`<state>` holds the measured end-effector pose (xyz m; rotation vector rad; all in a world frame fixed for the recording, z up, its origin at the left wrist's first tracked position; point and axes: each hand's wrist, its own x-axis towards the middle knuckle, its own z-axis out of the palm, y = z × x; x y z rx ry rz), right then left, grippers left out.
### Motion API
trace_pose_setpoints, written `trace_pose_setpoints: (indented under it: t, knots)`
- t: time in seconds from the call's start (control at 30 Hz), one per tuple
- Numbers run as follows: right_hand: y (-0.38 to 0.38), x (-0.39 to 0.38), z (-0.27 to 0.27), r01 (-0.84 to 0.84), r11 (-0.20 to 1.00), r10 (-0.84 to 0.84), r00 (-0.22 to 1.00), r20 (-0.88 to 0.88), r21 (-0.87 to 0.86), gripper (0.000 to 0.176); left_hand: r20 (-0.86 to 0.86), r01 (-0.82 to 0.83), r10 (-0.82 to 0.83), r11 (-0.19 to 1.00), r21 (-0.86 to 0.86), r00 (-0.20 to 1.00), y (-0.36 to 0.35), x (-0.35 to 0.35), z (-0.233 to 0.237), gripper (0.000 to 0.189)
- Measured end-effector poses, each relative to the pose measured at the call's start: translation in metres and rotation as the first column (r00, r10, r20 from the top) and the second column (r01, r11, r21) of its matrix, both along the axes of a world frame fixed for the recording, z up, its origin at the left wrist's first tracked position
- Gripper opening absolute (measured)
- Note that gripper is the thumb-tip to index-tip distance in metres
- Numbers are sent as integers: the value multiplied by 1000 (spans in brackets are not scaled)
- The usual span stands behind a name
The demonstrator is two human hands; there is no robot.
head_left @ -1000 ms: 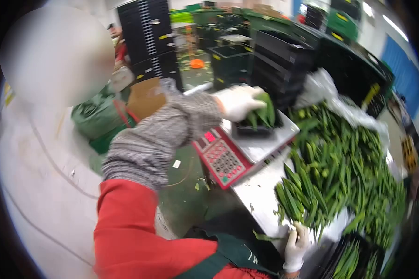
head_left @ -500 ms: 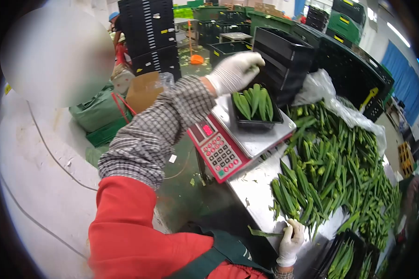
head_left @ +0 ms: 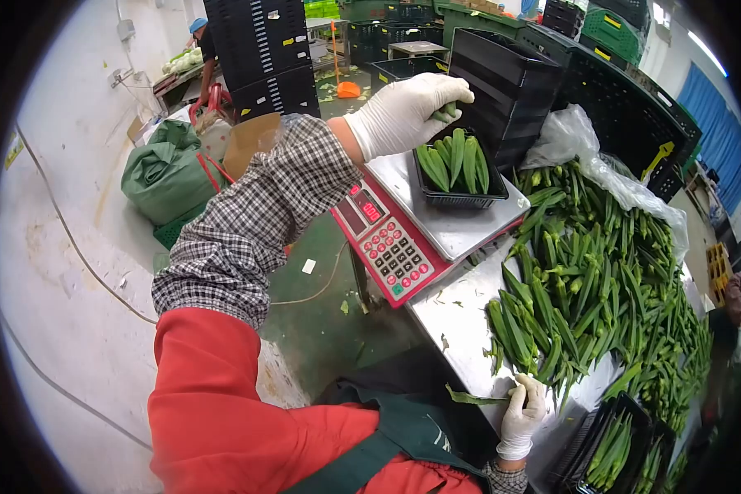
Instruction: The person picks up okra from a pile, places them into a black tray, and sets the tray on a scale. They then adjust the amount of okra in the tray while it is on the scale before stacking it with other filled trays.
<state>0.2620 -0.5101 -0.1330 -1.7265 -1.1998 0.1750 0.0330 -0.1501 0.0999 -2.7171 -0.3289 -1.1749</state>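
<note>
My left hand (head_left: 407, 114), in a white glove, is closed on a green okra pod (head_left: 446, 112) that mostly hides inside the fingers. Just below it, a black plastic tray (head_left: 468, 200) with several okra pods (head_left: 454, 161) lined up in it sits on the steel plate of a red scale (head_left: 384, 243). Down at the table's near edge, my right hand (head_left: 524, 416), also gloved, pinches a slim green okra pod (head_left: 474, 398) that points left. A large heap of okra (head_left: 601, 284) covers the table to the right of the scale.
Nested black trays (head_left: 589, 469), the top ones holding okra, stand at lower right. Clear plastic sheeting (head_left: 580, 148) lies along the heap's far side. Behind the scale rise stacked black trays (head_left: 502, 90). A person (head_left: 203, 53) works at far left.
The whole view has shifted slightly. My left hand stays above the tray, its fingers turned a little further down. My right hand keeps its pod near the table edge.
</note>
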Motion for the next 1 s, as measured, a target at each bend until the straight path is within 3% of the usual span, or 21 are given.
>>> trace_pose_setpoints:
  t: [0.1,0.3,0.37,0.5,0.57,0.63,0.7,0.73,0.77,0.83,0.9,0.97,1.0]
  knots:
    - [0,3,-5,-21,1000,19,997,78,17,16,-72,-22,16,996,-86,997,7,3,-10,27]
    - [3,-4,8,-6,999,2,996,90,43,16,16,-6,6,999,-33,1000,8,15,-21,29]
    - [3,2,-2,1,1000,-4,993,121,29,17,46,131,-138,983,129,989,-23,29,-15,29]
    - [3,0,-1,-5,999,1,994,112,37,18,-59,543,-542,840,4,838,-86,84,-48,30]
    - [3,0,-1,-5,999,2,997,74,34,18,-126,589,-587,808,-26,800,-106,116,-84,29]
    - [1,-2,-1,-1,999,0,1000,31,36,19,-256,522,-530,847,-106,808,-117,146,-115,28]
    - [2,-3,1,13,997,-18,997,77,72,16,-449,309,-302,949,-60,841,-129,156,-124,31]
    - [0,-1,0,14,998,-18,998,63,56,16,-405,290,-249,956,43,880,-132,152,-124,44]
    - [-1,-1,-2,16,999,-17,999,40,41,15,-481,312,-306,948,-69,822,-128,148,-120,56]
    - [-1,-2,2,11,1000,-11,1000,4,24,16,-504,321,-334,940,-115,797,-115,138,-83,59]
    - [1,-3,6,3,1000,-3,1000,-12,13,16,-391,239,-285,957,-164,875,-90,127,-44,48]
    - [3,-4,9,3,1000,-3,1000,1,8,15,-181,173,-183,983,-65,966,-44,114,-34,39]
    - [3,-4,10,3,1000,-3,1000,-11,7,16,-202,109,-123,991,-80,972,-21,107,-32,36]
